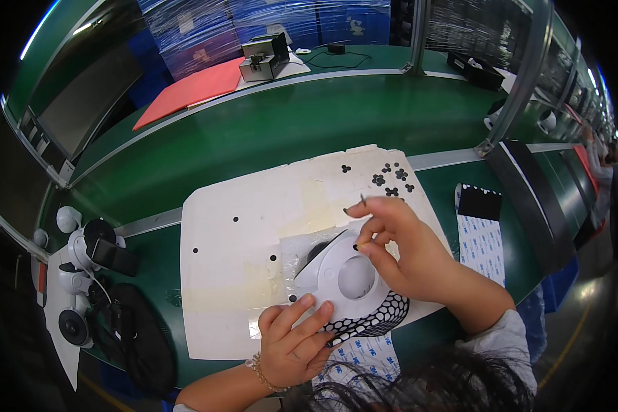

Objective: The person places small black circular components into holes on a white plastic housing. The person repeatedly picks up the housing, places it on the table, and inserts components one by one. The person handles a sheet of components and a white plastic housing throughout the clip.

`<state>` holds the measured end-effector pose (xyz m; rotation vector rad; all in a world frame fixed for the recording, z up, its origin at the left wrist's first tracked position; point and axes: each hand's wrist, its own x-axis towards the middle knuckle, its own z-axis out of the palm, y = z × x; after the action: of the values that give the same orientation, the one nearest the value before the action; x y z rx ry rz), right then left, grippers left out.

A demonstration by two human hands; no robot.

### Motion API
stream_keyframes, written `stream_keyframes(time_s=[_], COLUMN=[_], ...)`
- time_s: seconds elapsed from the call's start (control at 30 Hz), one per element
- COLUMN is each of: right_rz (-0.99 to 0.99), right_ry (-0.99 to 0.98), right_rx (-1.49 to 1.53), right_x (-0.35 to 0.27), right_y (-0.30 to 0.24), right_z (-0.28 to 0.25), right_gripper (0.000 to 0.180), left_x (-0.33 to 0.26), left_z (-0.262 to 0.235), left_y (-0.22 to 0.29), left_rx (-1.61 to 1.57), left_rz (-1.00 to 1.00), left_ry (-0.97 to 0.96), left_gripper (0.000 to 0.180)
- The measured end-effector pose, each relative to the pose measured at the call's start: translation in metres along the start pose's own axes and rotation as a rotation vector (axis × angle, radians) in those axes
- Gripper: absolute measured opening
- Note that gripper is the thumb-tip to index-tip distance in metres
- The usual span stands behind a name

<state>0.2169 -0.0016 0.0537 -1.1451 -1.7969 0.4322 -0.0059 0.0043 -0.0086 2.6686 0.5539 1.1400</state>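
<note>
A white rounded plastic part (347, 275) with a round recess lies on a white work mat (240, 233). My left hand (295, 343) presses down on the part's near edge, fingers spread over a black-and-white honeycomb sheet (371, 319). My right hand (398, 247) hovers over the part, pinching thin tweezers (364, 203) with a tiny black dot at the fingertips. Small black flower-shaped stickers (388, 177) sit at the mat's far right corner.
Sheets of white backing paper (484, 237) with a black pad lie to the right. White robot-like parts and a black cable bundle (93, 275) sit at the left. A red sheet (189, 93) and a grey device (264, 58) are at the far side of the green bench.
</note>
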Motion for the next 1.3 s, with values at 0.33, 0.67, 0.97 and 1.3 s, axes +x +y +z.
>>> stream_keyframes(time_s=[0.33, 0.67, 0.97, 1.3], right_rz=[-0.165, -0.054, -0.248, -0.057], right_ry=[0.040, -0.066, -0.073, -0.016], right_rx=[-0.019, 0.083, -0.531, -0.160], right_x=[-0.001, 0.003, -0.005, -0.049], right_y=[-0.007, -0.006, -0.022, -0.007], right_z=[0.014, 0.026, 0.021, 0.010], right_gripper=[0.048, 0.048, 0.030, 0.012], left_x=[0.001, 0.002, 0.003, -0.001], left_z=[-0.001, -0.003, -0.003, 0.002], left_y=[0.000, -0.001, 0.000, -0.002], left_rx=[0.008, 0.009, 0.023, 0.046], left_rz=[0.016, 0.021, 0.014, 0.055], left_ry=[-0.002, -0.008, 0.009, -0.018], left_gripper=[0.012, 0.013, 0.012, 0.017])
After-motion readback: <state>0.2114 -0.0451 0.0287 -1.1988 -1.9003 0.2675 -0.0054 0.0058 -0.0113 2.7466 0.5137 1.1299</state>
